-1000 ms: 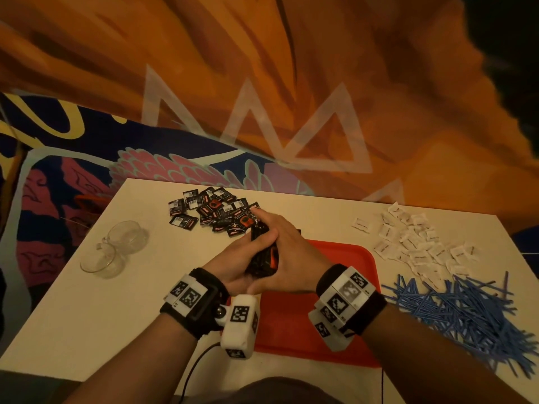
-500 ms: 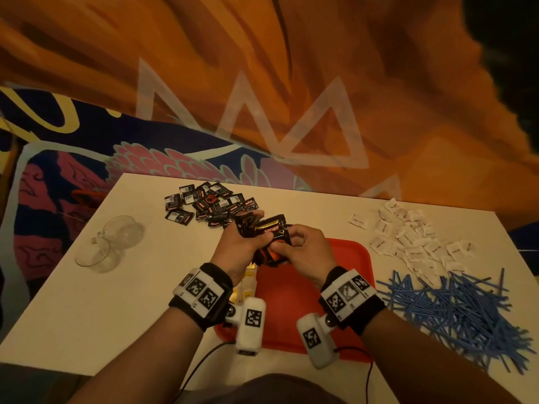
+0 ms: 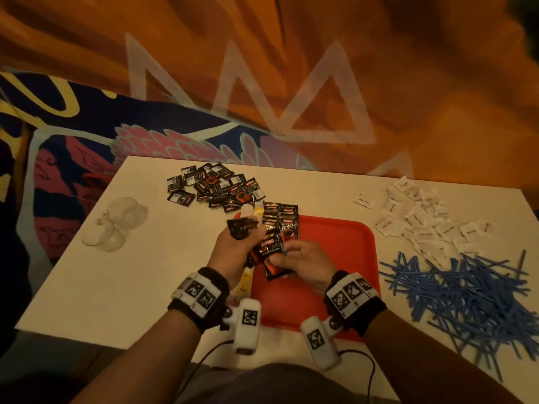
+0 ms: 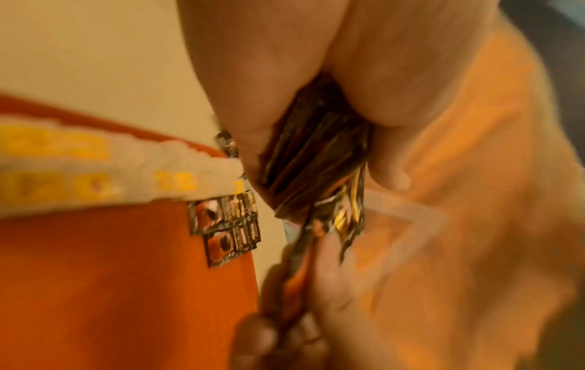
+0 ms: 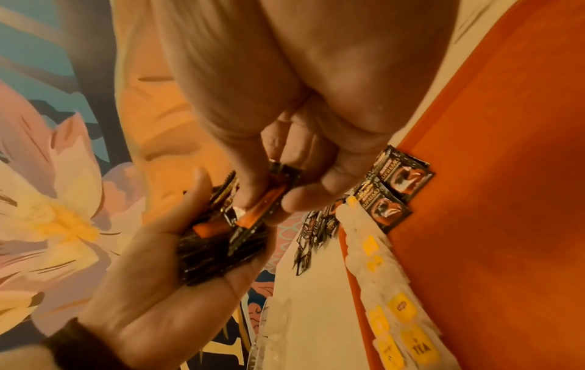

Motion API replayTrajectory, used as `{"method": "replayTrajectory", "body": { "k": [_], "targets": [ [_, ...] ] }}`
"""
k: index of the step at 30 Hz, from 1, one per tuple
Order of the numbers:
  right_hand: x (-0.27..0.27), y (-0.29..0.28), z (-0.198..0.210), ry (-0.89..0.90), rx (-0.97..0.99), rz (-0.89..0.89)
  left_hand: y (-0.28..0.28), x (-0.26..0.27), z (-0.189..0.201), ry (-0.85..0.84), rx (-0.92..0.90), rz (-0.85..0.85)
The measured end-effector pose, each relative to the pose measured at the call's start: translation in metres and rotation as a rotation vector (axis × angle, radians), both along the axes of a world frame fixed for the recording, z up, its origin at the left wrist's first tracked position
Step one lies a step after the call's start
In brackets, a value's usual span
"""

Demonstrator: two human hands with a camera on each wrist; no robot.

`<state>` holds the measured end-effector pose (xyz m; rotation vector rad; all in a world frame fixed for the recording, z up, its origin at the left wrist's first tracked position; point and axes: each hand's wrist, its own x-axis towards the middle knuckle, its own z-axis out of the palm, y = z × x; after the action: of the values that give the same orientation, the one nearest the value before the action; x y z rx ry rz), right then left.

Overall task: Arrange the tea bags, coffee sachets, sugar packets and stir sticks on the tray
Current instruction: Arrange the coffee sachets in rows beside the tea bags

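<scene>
My left hand [image 3: 240,233] grips a stack of black coffee sachets [image 5: 215,250] above the left part of the red tray [image 3: 335,258]. My right hand [image 3: 281,255] pinches one sachet [image 5: 266,200] at the edge of that stack, between thumb and fingers. A few coffee sachets [image 3: 281,218] lie flat in the tray's far left corner. Yellow-tagged tea bags [image 5: 389,313] lie in a row along the tray's left edge. A loose pile of coffee sachets [image 3: 213,188] sits on the table beyond the tray. White sugar packets [image 3: 423,223] and blue stir sticks [image 3: 472,295] lie right of the tray.
Clear glass cups [image 3: 116,225] stand at the table's left side. The white table [image 3: 102,287] ends close to my body at the near edge. A painted wall rises right behind the far edge. Cables hang from my wrist cameras.
Both hands were clasped round the stack; they have come apart. The left keeps the stack, and the right now pinches a single sachet at its edge.
</scene>
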<state>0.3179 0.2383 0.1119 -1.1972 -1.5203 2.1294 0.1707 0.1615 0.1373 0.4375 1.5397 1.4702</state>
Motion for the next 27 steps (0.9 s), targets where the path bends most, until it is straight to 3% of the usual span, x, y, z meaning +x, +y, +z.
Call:
{"method": "replayTrajectory", "body": {
  "k": [3,7,11,15,20,27],
  "targets": [
    [0.005,0.001,-0.013,0.031,-0.079,-0.022,-0.004,-0.007,-0.008,-0.309,-0.064,0.092],
    [0.007,0.011,-0.039,-0.025,-0.105,-0.120,-0.016,-0.016,-0.018,-0.510,-0.158,0.183],
    [0.010,0.038,-0.069,-0.234,-0.019,-0.230,-0.024,-0.025,-0.028,-0.623,-0.132,0.198],
    [0.005,0.062,-0.092,-0.553,0.245,-0.168,-0.020,-0.039,-0.039,-0.658,-0.188,0.134],
    [-0.016,0.079,-0.111,-0.631,0.213,-0.205,-0.010,-0.065,-0.059,-0.492,-0.342,0.123],
    [-0.035,0.093,-0.123,-0.694,0.148,-0.201,-0.014,-0.087,-0.078,-0.373,-0.389,0.036]
  ]
}}
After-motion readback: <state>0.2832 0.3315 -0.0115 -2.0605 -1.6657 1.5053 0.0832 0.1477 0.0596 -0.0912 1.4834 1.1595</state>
